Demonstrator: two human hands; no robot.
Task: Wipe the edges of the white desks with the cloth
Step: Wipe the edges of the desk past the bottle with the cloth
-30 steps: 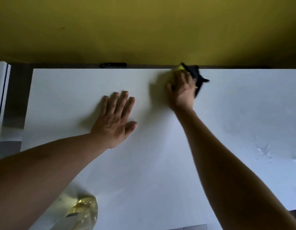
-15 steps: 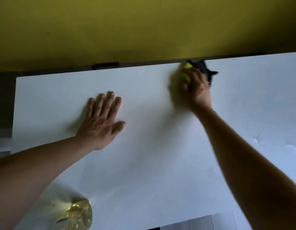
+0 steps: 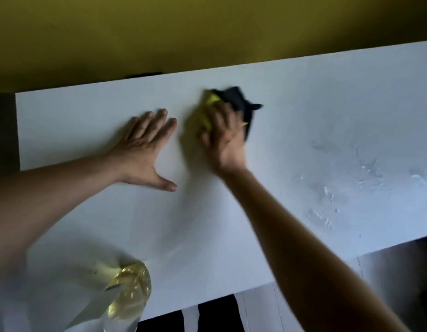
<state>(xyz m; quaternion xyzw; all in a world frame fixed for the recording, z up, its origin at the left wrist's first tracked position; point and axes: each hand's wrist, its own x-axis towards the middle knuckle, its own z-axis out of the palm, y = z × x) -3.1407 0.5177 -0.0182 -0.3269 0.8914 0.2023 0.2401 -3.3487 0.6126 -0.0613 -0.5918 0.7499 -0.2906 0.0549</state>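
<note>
Cloth: yellow-and-dark cloth (image 3: pixel 234 101), bunched, lying on the white desk (image 3: pixel 303 121) a little in from its far edge; motion-blurred.
Right hand: right hand (image 3: pixel 225 135) on top of the cloth, fingers curled over it and pressing it to the desktop; a dark corner of the cloth sticks out on the right past the fingers, yellow folds show on the left.
Left hand: left hand (image 3: pixel 145 149) flat on the desktop just left of the cloth, fingers straight and close together, thumb spread toward the near side; holds nothing.
Desk surface: wet streaks and droplets (image 3: pixel 346 185) on the right part, well apart from both hands.
Near-left corner: clear spray bottle with yellowish liquid (image 3: pixel 128 288), standing on the desk below the left forearm.
Behind desk: yellow wall (image 3: pixel 207 27); a small dark object (image 3: pixel 145 74) at the far edge, too indistinct to name.
</note>
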